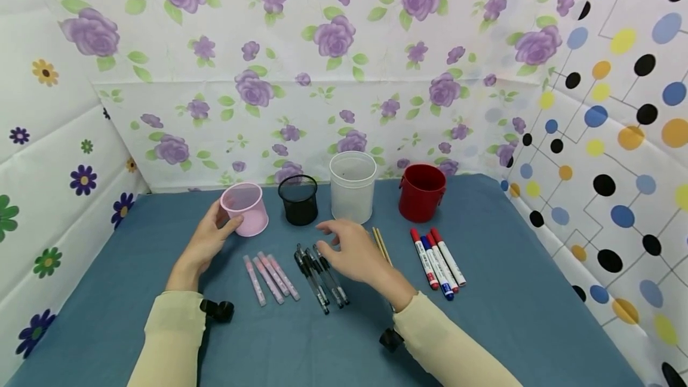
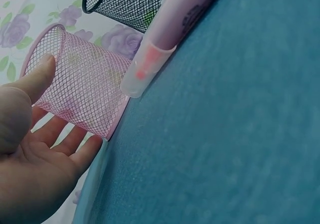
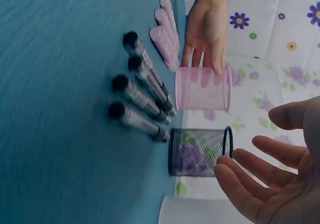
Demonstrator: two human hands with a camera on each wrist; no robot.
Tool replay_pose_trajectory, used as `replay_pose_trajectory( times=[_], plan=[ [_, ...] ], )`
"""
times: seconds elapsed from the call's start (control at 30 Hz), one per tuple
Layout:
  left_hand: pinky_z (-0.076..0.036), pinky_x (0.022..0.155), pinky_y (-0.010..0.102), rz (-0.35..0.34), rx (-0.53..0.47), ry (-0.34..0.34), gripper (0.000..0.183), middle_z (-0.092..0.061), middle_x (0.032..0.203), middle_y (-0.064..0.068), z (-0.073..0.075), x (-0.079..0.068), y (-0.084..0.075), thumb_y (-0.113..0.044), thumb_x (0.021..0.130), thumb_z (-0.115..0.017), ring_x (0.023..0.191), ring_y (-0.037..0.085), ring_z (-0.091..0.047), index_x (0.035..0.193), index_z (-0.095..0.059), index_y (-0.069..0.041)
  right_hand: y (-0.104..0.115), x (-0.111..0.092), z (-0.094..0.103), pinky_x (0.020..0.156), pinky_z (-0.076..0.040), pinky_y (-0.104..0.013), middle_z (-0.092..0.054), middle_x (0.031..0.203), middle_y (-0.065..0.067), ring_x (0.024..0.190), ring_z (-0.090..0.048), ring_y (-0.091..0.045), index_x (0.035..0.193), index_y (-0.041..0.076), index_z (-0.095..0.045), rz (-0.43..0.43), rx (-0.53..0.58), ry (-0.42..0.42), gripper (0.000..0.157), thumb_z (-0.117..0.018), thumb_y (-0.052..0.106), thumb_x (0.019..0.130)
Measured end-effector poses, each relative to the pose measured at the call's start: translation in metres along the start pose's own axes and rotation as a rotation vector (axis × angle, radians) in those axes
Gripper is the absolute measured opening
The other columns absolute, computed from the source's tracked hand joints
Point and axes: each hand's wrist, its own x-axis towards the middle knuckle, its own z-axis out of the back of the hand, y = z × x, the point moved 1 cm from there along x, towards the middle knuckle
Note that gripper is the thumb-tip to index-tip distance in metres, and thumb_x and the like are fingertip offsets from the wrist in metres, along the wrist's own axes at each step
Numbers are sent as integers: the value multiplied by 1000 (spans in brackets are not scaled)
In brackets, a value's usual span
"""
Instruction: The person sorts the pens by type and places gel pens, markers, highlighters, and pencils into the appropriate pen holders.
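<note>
My left hand (image 1: 206, 240) holds a pink mesh pen holder (image 1: 255, 220) from its left side. The thumb (image 2: 41, 78) lies on its near side and the fingers reach round behind it; in the left wrist view it stands upright on the cloth. My right hand (image 1: 352, 249) hovers with relaxed, spread fingers and nothing in its grasp. It is over the far ends of several clear pens with black caps (image 1: 312, 282), in front of a white cup (image 1: 352, 199). A black mesh pen holder (image 3: 197, 151) stands between that cup and the pink one.
Several pink highlighters (image 1: 254, 281) lie in front of the pink holder. A red cup (image 1: 421, 196) stands at the back right, with red and blue whiteboard markers (image 1: 424, 258) before it. Thin yellowish sticks (image 1: 380, 242) lie partly under my right forearm. A flowered curtain (image 1: 333, 76) rises behind.
</note>
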Motion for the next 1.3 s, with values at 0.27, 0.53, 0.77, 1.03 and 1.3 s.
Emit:
replay_pose_trajectory(
  times=[0.27, 0.53, 0.77, 1.03, 1.3],
  plan=[
    [-18, 127, 63, -11, -70, 31, 81, -17, 175, 21, 1, -2, 2, -24, 113, -57, 162, 41, -14, 173, -4, -15, 11, 7, -19, 81, -57, -34, -71, 125, -4, 97, -67, -18, 138, 14, -70, -1, -41, 18, 33, -66, 23, 106],
    [-14, 129, 59, -5, -141, 13, 81, -14, 177, 17, 2, -2, 7, -36, 112, -56, 163, 36, -13, 173, -8, -14, 23, 14, -33, 77, -55, -29, -72, 120, -6, 90, -67, -15, 135, 13, -72, 12, -45, 27, 31, -66, 22, 105],
    [-15, 129, 59, -5, -145, 9, 80, -16, 176, 18, 2, -2, 7, -37, 112, -56, 162, 36, -14, 173, -9, -14, 35, 23, -45, 65, -51, -22, -73, 107, -4, 74, -62, -8, 131, 12, -74, 45, -76, 61, 28, -69, 21, 104],
    [-16, 129, 59, 0, -149, 17, 79, -16, 176, 17, -1, 0, 7, -37, 112, -55, 162, 36, -15, 173, -9, -15, 42, 37, -63, 59, -48, -20, -72, 102, -4, 65, -56, -3, 128, 10, -75, 32, -102, 135, 28, -71, 23, 103],
    [-17, 129, 57, 12, -135, 19, 81, -15, 176, 19, 1, -3, 7, -39, 112, -55, 162, 37, -15, 173, -7, -16, 51, 46, -80, 54, -47, -18, -66, 81, 5, 58, -56, -2, 125, 8, -77, 18, -121, 170, 27, -71, 23, 104]
  ],
)
